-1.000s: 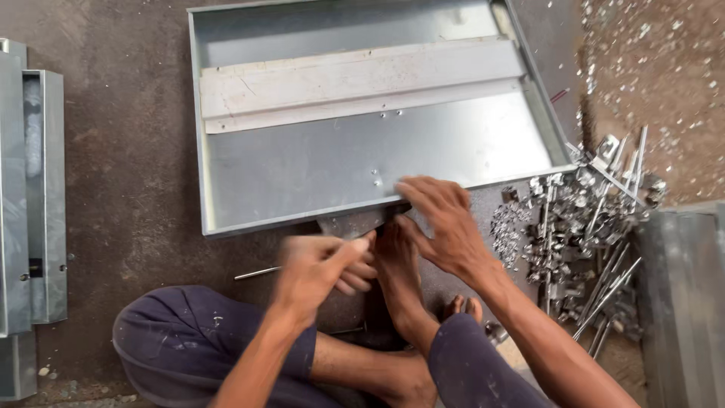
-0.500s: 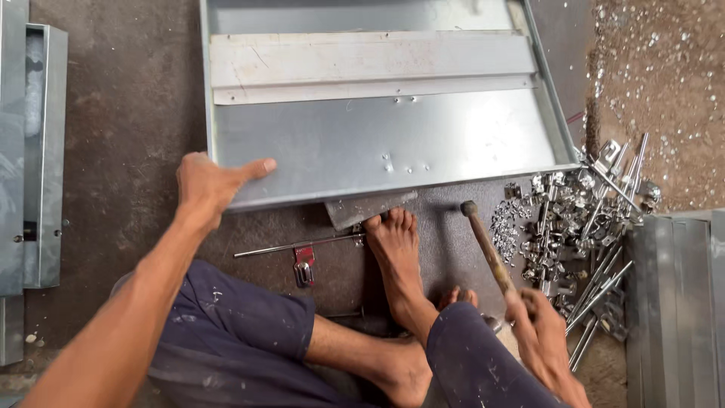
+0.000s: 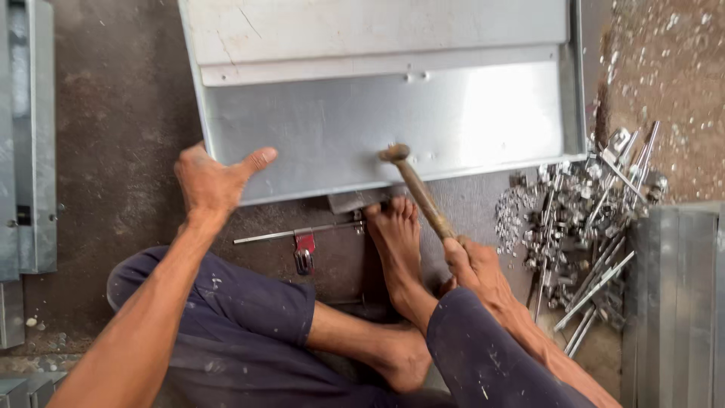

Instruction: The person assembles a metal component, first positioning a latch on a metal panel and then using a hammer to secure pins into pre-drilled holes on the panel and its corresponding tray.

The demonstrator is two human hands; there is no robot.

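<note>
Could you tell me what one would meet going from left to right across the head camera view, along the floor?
Grey metal frame → left hand → red-handled tool → bare foot → right hand on the hammer → pile of metal fittings

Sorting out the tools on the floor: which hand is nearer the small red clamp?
Left. The left hand rests on the metal tray's edge, above-left of the red clamp; the right hand grips the hammer, beyond the foot.

Wooden-handled hammer [image 3: 418, 185] tilted, head on galvanised tray [image 3: 377, 128] (near edge).
</note>
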